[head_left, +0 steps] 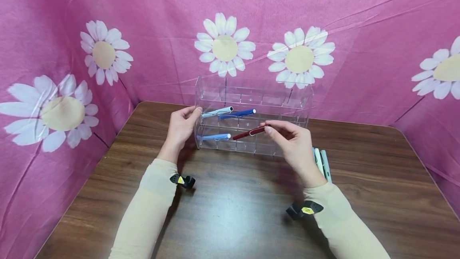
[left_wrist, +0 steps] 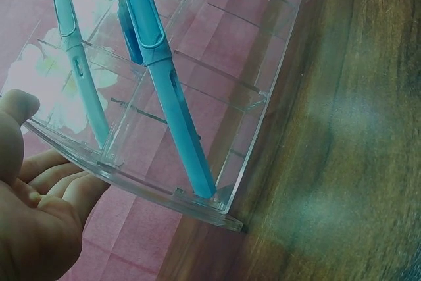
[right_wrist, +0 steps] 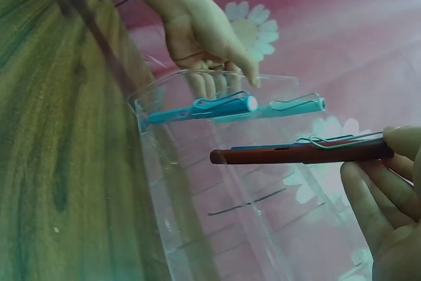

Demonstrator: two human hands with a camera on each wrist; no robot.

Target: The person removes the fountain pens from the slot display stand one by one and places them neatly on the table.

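Observation:
A clear acrylic pen rack (head_left: 248, 147) with tiered, divided rows stands on the table. My left hand (head_left: 182, 127) holds its left side panel, thumb on one face and fingers on the other in the left wrist view. My right hand (head_left: 296, 147) pinches a dark red pen (right_wrist: 296, 154) by its clip end; the pen slants over the front row, its free end pointing left. To the left of it a blue pen (head_left: 215, 136) leans in the front row. Behind sit a pale blue pen (head_left: 217, 112) and a dark blue pen (head_left: 238, 114) in a higher row.
Several pens (head_left: 325, 165) in pale green and blue lie on the wooden table (head_left: 223, 211) to the right, partly hidden by my right hand. A pink cloth (head_left: 161, 31) with white daisies hangs close behind the rack and along the sides.

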